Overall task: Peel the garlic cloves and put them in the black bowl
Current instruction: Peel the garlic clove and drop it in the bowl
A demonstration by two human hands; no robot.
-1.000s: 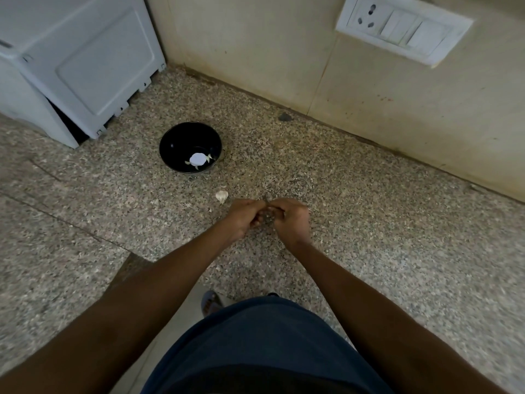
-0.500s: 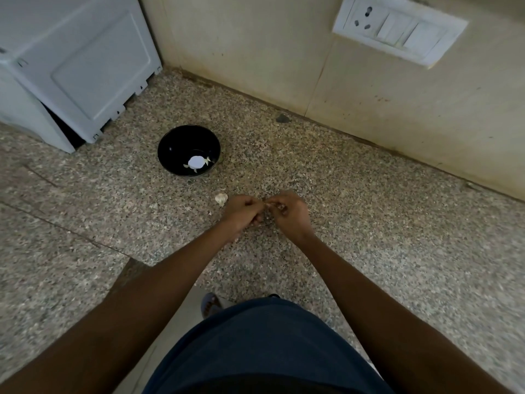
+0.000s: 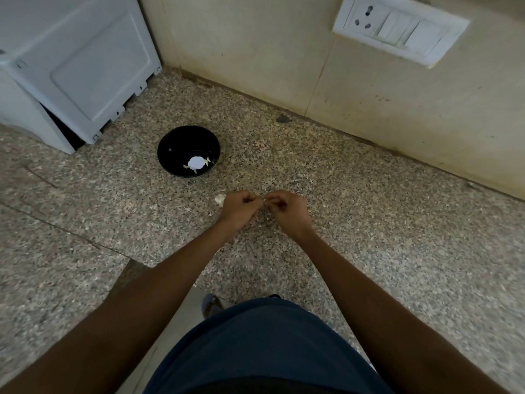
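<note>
Speckled granite spreads under me as the tabletop [image 3: 369,223], running back to a beige wall [image 3: 284,52] that carries a white switch plate [image 3: 400,29]. At the far left stands a white appliance [image 3: 74,61].

My left hand [image 3: 240,210] and my right hand [image 3: 288,210] meet over the middle of the tabletop, knuckles up, fingers curled in toward each other. Between the fingertips I pinch a small pale clove [image 3: 264,199]; only a sliver of it shows, so I cannot tell which way its long axis runs or where its tip points. Both hands are closed tightly around that one small thing, the left thumb and forefinger gripping from one side, the right ones from the other.

Just beside my left hand, on its far left side, a loose whitish garlic piece [image 3: 220,199] lies on the tabletop, partly hidden by my knuckles.

Farther back and to the left sits the black bowl [image 3: 173,143], upright, well apart from my hands. Inside it, near the front right wall, lies a round white piece [image 3: 195,162] with a few thin pale scraps around it.

Small pale flecks lie scattered on the tabletop near my hands. My dark blue shirt [image 3: 255,351] fills the bottom of the view, between my forearms.
</note>
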